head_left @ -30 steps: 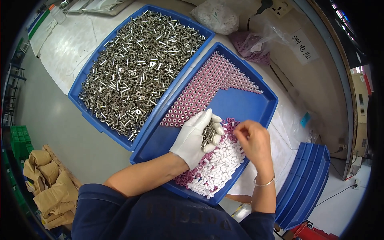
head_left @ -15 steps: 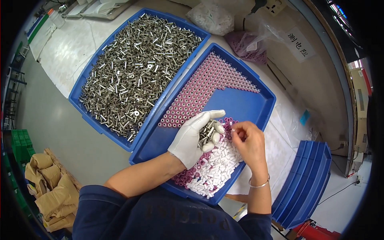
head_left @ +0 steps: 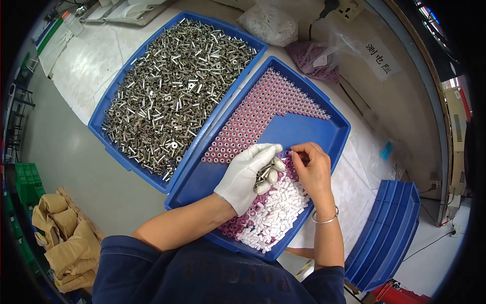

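My left hand (head_left: 242,175), in a white glove, curls around a handful of metal rivets (head_left: 261,178); its thumb and forefinger come together at the tips. Just to its right, my bare right hand (head_left: 315,169) pinches thumb and forefinger at the small pink rings; whatever is between them is too small to make out. Both hands are over a blue tray (head_left: 293,133). Beneath them lie loose white sleeves (head_left: 276,215) and pink rings (head_left: 234,226). Farther back in that tray, pink pieces with metal centres (head_left: 248,112) stand upright in close rows.
A larger blue tray (head_left: 112,150) heaped with metal rivets (head_left: 172,96) adjoins on the left. Bags of white parts (head_left: 268,24) and pink parts (head_left: 315,61) rest against the wall. Blue trays (head_left: 382,233) stand at right; brown sacks (head_left: 66,238) lie lower left.
My left thumb and forefinger have closed together at the tips. My right hand has shifted slightly up and left, toward the left fingertips.
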A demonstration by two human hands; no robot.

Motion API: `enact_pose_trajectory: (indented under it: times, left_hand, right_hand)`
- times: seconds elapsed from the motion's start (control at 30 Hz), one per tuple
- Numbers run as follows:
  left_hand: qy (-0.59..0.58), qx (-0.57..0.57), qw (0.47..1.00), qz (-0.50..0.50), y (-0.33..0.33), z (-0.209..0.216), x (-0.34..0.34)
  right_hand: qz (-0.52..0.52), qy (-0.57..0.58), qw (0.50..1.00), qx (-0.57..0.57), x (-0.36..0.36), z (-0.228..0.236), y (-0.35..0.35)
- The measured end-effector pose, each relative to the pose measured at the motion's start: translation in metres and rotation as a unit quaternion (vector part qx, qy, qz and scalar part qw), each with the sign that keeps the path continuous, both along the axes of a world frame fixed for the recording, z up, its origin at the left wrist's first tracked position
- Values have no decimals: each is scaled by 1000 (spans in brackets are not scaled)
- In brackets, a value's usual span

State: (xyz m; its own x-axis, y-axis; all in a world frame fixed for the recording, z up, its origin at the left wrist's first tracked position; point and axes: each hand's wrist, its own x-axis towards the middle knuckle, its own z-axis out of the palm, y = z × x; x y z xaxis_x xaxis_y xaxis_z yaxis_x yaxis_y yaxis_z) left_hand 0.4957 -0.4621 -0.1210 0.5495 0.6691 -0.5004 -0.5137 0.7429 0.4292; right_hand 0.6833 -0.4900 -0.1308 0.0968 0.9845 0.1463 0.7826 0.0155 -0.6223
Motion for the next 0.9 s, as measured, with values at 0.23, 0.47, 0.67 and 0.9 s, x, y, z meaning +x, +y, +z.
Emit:
enact_pose_trajectory:
  times: [0.23,0.47,0.67,0.9]
  left_hand:
    - [49,15,998,26,-5,-6,0]
    - [25,6,1000,5,-7,-10,-2]
    - [37,-12,999,-2,-4,-5,2]
    - [-42,-97,994,21,-1,-1,1]
  right_hand:
    - [72,49,985,147,-41,40,-15]
    - [114,-34,975,187,-49,41,-19]
    - [113,-65,972,196,-48,38,-16]
    - [-44,-2,995,91,-12,16,33]
